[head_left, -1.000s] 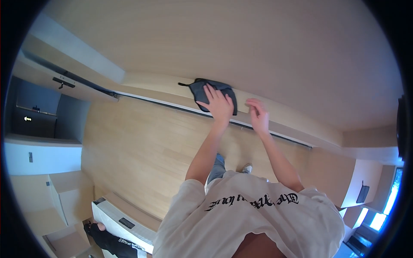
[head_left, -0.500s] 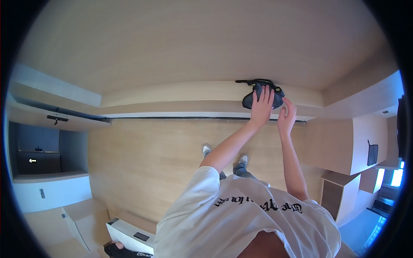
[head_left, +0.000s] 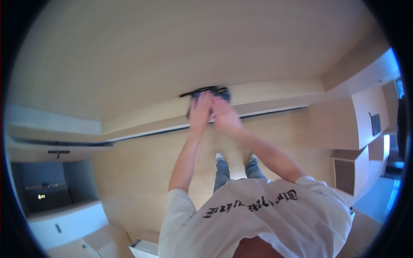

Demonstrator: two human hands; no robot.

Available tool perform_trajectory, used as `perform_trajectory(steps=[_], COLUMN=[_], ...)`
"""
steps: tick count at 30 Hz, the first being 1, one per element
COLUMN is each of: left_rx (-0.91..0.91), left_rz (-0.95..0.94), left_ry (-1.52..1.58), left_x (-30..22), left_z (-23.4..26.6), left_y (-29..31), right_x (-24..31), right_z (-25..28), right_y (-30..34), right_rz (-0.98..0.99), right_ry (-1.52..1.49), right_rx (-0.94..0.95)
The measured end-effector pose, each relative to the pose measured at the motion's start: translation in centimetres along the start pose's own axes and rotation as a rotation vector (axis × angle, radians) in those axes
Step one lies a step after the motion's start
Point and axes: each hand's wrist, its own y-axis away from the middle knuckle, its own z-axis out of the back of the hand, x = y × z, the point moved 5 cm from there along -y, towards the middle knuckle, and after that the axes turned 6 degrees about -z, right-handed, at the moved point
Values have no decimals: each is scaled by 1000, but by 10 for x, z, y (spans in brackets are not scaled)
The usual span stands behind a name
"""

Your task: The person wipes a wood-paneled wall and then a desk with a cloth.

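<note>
The ledge [head_left: 275, 92] bears dark cloth [head_left: 224, 95] beneath the hands [head_left: 200, 112].

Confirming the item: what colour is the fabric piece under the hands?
The fabric piece is mostly dark grey to black, blurred; head view.

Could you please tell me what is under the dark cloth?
A pale ledge shows on either side of the dark cloth; the spot directly beneath is covered by it and cannot be seen.
</note>
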Motion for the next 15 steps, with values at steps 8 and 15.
perform_trajectory(steps=[8,15], left_rx=[6,-38], left_rz=[139,153], left_ry=[-150,-269], left_x=[102,81], left_z=[48,29], left_y=[87,78], right_x=[92,80], right_z=[-103,-85], right_y=[-38,-30], right_rz=[115,27], right_ry=[234,212], right_rx=[184,181])
